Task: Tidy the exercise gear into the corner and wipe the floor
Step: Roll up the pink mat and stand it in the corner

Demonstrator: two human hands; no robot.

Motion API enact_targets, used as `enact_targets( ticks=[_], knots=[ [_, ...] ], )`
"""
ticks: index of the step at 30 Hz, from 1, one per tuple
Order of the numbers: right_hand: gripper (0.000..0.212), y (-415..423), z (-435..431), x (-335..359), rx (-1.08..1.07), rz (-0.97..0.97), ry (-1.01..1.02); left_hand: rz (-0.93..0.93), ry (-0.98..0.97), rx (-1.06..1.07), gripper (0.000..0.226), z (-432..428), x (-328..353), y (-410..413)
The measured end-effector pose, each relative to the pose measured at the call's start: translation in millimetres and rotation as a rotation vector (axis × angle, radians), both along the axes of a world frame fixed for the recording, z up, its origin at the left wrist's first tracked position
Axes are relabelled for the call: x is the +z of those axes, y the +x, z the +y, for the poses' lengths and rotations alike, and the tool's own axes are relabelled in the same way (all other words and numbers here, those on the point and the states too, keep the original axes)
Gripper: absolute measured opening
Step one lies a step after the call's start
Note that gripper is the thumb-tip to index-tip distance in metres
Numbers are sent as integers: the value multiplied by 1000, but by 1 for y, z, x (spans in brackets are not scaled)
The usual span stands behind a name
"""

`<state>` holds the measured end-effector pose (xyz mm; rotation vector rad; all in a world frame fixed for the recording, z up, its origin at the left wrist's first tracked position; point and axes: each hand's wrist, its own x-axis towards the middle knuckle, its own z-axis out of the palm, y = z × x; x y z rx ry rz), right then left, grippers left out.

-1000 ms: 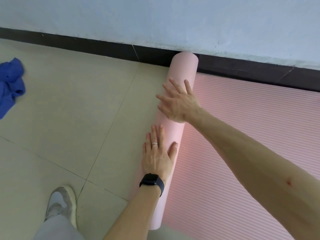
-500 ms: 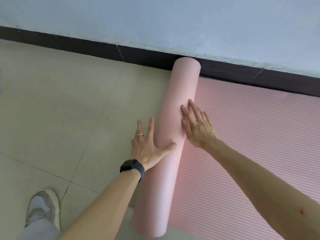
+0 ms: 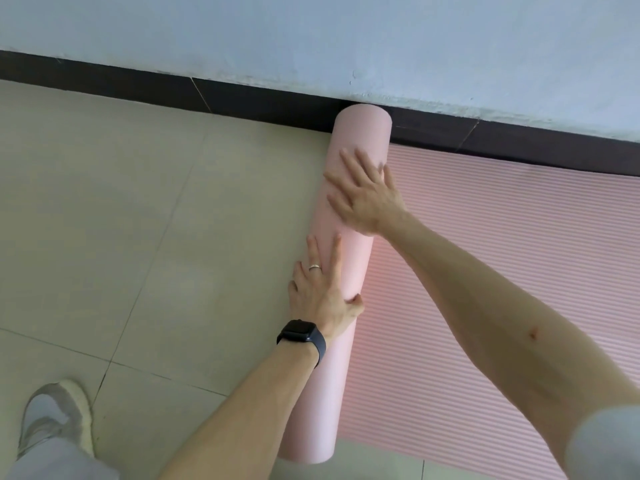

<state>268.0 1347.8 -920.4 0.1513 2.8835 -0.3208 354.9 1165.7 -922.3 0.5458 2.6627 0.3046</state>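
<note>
A pink exercise mat lies partly rolled on the tiled floor. Its rolled part (image 3: pixel 332 375) runs from the wall toward me, and its flat ribbed part (image 3: pixel 485 271) spreads out to the right. My right hand (image 3: pixel 367 199) lies flat on top of the roll near the far end, fingers straight and spread. My left hand (image 3: pixel 322 289), with a ring and a dark watch, presses the roll's left side lower down, fingers straight, thumb on top of the roll.
A pale wall (image 3: pixel 346 39) with a dark skirting board (image 3: pixel 242 102) stands just past the roll's far end. Beige floor tiles (image 3: pixel 138 220) stretch to the left. My foot in a white shoe (image 3: pixel 59 420) is at the lower left.
The roll has moved right over the flat mat. My right hand went from the roll's right side up onto its top, farther away. The blue cloth seen earlier at left is out of view.
</note>
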Motion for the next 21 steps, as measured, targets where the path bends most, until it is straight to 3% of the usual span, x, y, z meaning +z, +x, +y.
enact_targets(
  ticks=[2,5,9,13,15,18,21],
  knots=[
    [55,22,12,-11,-105,51,-96,-73,121,-54,107,-3,2,5],
    [52,62,33,-17,-263,106,-227,-157,362,36,95,-5,5,-6],
    [53,114,66,-18,-396,70,-296,-337,244,13,105,25,5,-26],
    [63,129,92,0,-486,106,-217,-295,321,-70,107,73,-1,14],
    [70,128,94,13,-463,188,-207,-221,275,-99,107,93,0,35],
    [63,121,91,25,-307,160,-155,-126,250,-143,111,109,6,53],
    [55,125,100,20,-250,48,-107,-231,374,-188,112,104,9,57]
  ],
)
